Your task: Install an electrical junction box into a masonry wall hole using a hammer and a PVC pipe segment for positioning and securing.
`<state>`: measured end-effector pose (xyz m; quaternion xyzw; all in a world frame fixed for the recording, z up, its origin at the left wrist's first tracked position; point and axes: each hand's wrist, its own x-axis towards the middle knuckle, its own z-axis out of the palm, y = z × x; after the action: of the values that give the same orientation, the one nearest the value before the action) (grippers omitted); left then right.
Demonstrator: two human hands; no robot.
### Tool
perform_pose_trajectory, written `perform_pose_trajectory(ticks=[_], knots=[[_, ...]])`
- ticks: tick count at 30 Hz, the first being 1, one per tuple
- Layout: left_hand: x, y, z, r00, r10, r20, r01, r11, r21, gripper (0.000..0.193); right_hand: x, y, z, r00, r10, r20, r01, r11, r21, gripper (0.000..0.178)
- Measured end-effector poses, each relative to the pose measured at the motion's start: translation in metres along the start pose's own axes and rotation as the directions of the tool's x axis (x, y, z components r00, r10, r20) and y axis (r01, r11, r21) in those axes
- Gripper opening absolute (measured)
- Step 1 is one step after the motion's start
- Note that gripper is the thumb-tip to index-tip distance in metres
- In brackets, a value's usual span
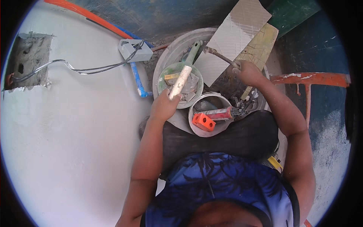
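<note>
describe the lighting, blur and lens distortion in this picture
Head view: fisheye corners go black; head view: the white wall looks bright, slightly washed out; head view: inside the big tub it is dimmer, details hard to make out; head view: left hand and pale stick show little blur.

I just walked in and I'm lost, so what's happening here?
A person's left hand holds a pale stick, seen over a greenish bucket. The right hand grips a thin tool. A white bucket nearer the body holds a red tube and an orange block.
</note>
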<state>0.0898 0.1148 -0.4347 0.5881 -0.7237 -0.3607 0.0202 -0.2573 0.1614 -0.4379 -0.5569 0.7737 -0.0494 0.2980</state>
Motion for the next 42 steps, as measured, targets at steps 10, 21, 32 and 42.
perform_pose_trajectory(ticks=[10,21,32,42], knots=[[0.015,-0.006,0.02,0.993,-0.04,0.111,0.012,0.968,0.25,0.049,0.032,-0.003,0.028,0.969,-0.222,0.11,0.247,0.854,-0.457,0.026],[0.008,0.062,-0.101,0.73,-0.25,-0.636,-0.643,0.063,-0.763,0.019,0.064,-0.326,-0.101,0.402,-0.782,-0.477,0.875,0.481,-0.051,0.031],[-0.019,0.037,-0.087,0.662,-0.403,-0.632,-0.694,-0.01,-0.72,0.015,0.055,-0.475,-0.071,0.021,-0.887,-0.461,0.926,0.192,-0.325,0.038],[-0.015,0.043,-0.091,0.643,-0.439,-0.628,-0.668,0.081,-0.74,0.019,0.068,-0.417,-0.122,0.221,-0.875,-0.431,0.906,0.348,-0.241,0.03]])
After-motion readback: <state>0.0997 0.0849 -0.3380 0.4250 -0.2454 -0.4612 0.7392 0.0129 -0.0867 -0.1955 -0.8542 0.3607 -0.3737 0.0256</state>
